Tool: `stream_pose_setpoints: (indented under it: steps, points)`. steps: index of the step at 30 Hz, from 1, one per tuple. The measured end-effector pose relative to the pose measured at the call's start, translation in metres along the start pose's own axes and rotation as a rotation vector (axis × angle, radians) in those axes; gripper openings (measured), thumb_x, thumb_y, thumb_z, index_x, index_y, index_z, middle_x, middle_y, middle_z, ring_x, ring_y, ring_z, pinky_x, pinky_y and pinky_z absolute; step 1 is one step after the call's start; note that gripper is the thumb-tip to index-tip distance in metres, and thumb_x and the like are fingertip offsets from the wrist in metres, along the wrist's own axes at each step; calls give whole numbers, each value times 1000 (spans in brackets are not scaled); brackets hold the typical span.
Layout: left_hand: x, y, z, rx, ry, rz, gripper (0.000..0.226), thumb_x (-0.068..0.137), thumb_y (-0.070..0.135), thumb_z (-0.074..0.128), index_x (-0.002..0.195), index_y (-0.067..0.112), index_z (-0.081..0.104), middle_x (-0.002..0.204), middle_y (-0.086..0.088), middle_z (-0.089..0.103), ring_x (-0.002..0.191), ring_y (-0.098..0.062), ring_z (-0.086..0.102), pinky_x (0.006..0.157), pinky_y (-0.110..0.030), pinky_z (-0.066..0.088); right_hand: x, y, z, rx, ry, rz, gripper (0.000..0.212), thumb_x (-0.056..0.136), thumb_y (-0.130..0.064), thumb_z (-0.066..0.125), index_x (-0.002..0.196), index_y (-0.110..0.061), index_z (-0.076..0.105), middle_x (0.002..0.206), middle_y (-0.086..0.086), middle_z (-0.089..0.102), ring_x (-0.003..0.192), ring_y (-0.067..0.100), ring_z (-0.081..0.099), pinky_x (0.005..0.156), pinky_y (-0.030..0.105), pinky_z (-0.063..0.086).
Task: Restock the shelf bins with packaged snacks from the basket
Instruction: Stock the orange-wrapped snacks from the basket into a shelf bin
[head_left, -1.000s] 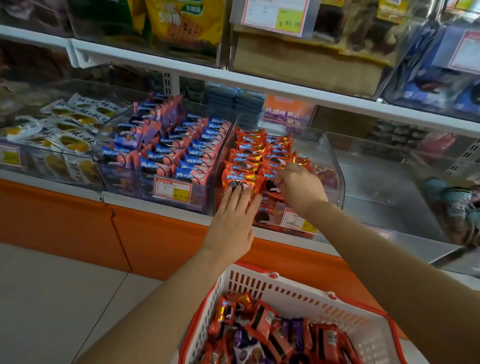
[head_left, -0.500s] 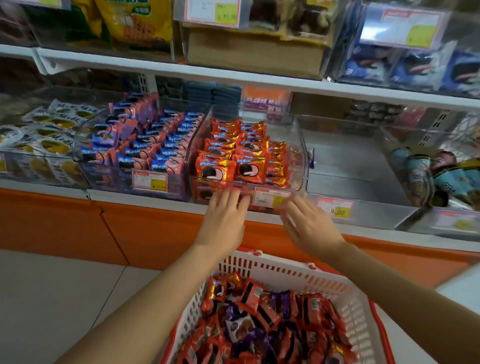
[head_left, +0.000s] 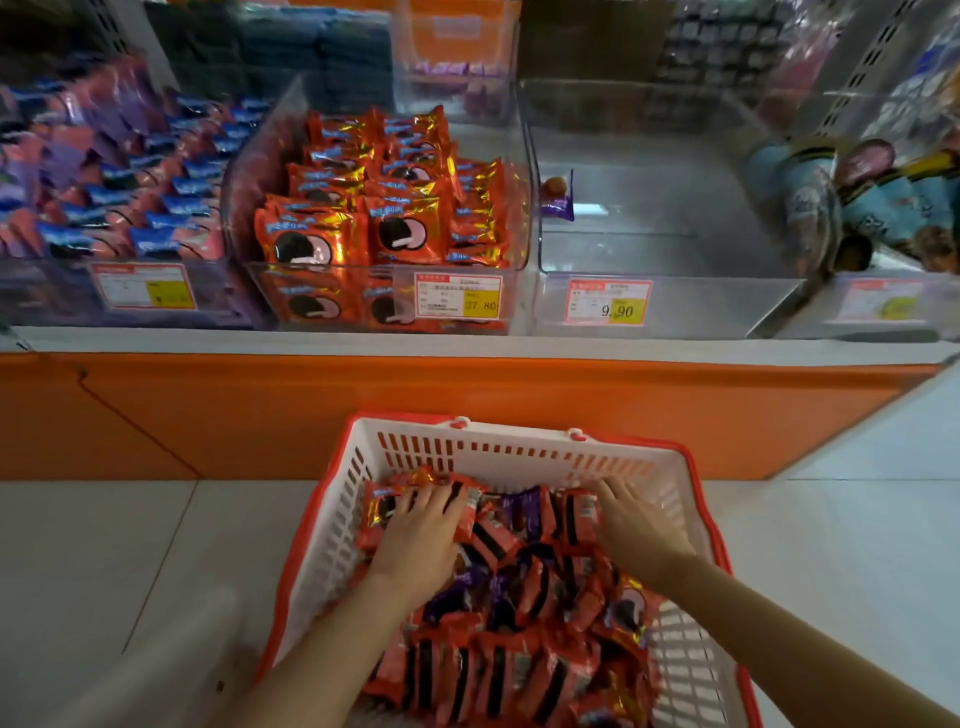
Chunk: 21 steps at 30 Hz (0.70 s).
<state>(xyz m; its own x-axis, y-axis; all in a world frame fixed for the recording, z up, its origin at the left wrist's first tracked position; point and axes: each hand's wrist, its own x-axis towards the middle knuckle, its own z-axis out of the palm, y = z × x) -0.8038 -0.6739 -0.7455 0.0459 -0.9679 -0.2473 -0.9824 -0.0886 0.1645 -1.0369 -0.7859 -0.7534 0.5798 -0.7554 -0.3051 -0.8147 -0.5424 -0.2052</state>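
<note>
**While the bins wait, both hands work the basket**

As the head view looks down, the basket (head_left: 519, 452) sits at lower centre, heaped with orange packets (head_left: 498, 670) and a few purple packets (head_left: 530, 512). The left hand (head_left: 415, 535) lies spread flat on orange packets, clasping nothing. The right hand (head_left: 636, 525) digs in by the right wall, its fingertips buried, so its grip cannot be told. This looks like the pick-up step. Next, each hand must close on orange packets and lift them to the orange bin (head_left: 384, 266), upper centre.

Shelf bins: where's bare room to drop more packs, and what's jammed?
The bin tagged 9.90, between the orange-pack bin and the teal-bag bin, is nearly bare: one purple pack at its left wall. The orange-pack bin and the blue-pack bin are full; the basket is crowded.
</note>
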Motion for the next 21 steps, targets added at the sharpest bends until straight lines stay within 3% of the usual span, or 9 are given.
stream_pose_setpoints:
  steps: [4, 7, 10, 14, 18, 21]
  points:
    - [10, -5, 22, -85, -146, -43, 65, 100, 20, 40, 153, 23, 2, 161, 1, 1, 147, -21, 1, 120, -40, 5, 3, 5, 32, 253, -50, 163, 56, 97, -17, 43, 148, -11, 20, 151, 9, 23, 139, 28, 27, 113, 37, 28]
    - [23, -10, 38, -158, -179, -62, 65, 100, 22, 40, 153, 31, 2, 161, 1, -2, 147, -21, 0, 118, -38, 7, 6, 5, 52, 419, -84, 308, 69, 96, -27, 52, 149, -12, 12, 155, 11, 17, 140, 29, 28, 111, 39, 29]
    - [41, -12, 52, -172, -195, -46, 62, 101, 24, 41, 152, 37, 7, 161, -1, -4, 147, -25, 1, 118, -42, 10, 12, 0, 63, 496, -52, 412, 70, 94, -37, 53, 148, -12, 15, 152, 10, 28, 135, 28, 36, 106, 42, 37]
    - [55, -6, 69, -89, -192, 23, 55, 99, 17, 43, 149, 32, 25, 159, -7, 4, 145, -29, 6, 118, -43, 13, 24, -8, 67, 419, 3, 446, 69, 95, -35, 52, 147, -8, 16, 147, 11, 31, 131, 28, 40, 97, 40, 41]
    - [61, -2, 76, -72, -138, -11, 47, 95, 15, 52, 140, 23, 40, 148, -7, 22, 130, -31, 30, 109, -40, 34, 35, -10, 67, 336, -5, 427, 54, 96, -24, 50, 141, -9, 24, 140, 10, 37, 123, 28, 46, 88, 38, 45]
    - [63, -3, 75, -92, -128, -12, 46, 89, 15, 60, 132, 21, 43, 140, -7, 25, 123, -28, 35, 102, -37, 41, 37, -11, 65, 342, 2, 433, 42, 94, -21, 52, 130, -10, 35, 133, 9, 42, 114, 27, 51, 81, 36, 47]
